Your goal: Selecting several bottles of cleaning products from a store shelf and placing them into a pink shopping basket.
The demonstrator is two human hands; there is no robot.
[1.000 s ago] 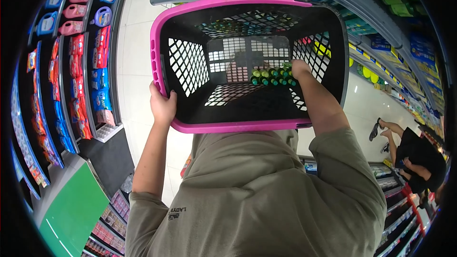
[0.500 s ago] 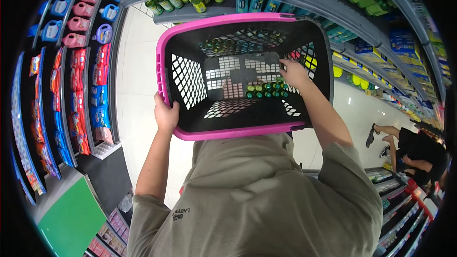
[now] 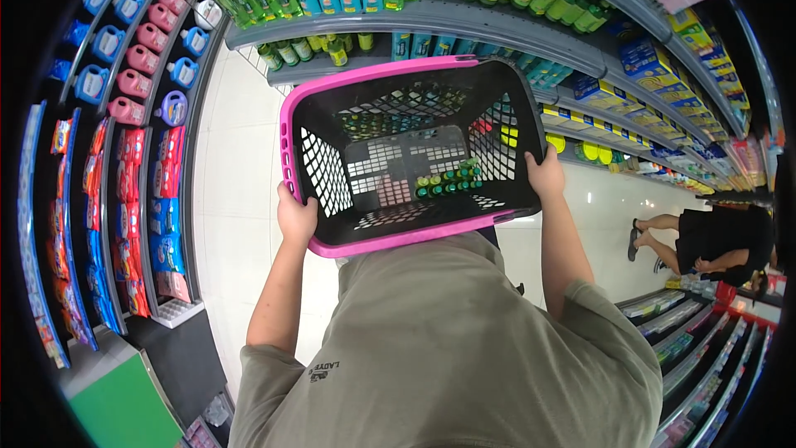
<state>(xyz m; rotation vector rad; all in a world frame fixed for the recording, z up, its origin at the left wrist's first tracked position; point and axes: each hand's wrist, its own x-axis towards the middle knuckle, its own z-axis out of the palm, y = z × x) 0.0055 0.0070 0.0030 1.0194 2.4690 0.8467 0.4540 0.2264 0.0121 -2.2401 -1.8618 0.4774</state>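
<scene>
A black shopping basket (image 3: 398, 230) with a pink rim is held in front of my body, its open top facing me. My left hand (image 3: 297, 216) grips the pink rim on the left, thumb over the edge. On the opposite side, my right hand (image 3: 545, 176) is closed round the black rim, with its thumb inside and its fingers partly hidden behind. Several small green bottles (image 3: 448, 181) with green and yellowish caps stand close together in the bottom of the basket, toward the near right. Pale floor shows through the mesh sides.
Ahead, shelves (image 3: 464, 18) carry green and blue bottles, with yellow-and-blue boxes (image 3: 651, 66) farther right. At left are pink jugs (image 3: 143, 58) and red bags (image 3: 130, 191). A person in black (image 3: 721, 236) is at the far right above the pale tiled floor (image 3: 240, 141).
My right hand has come out of the basket's inside and taken hold of its right rim. The basket has shifted slightly left and tilted. The shelves ahead show more fully.
</scene>
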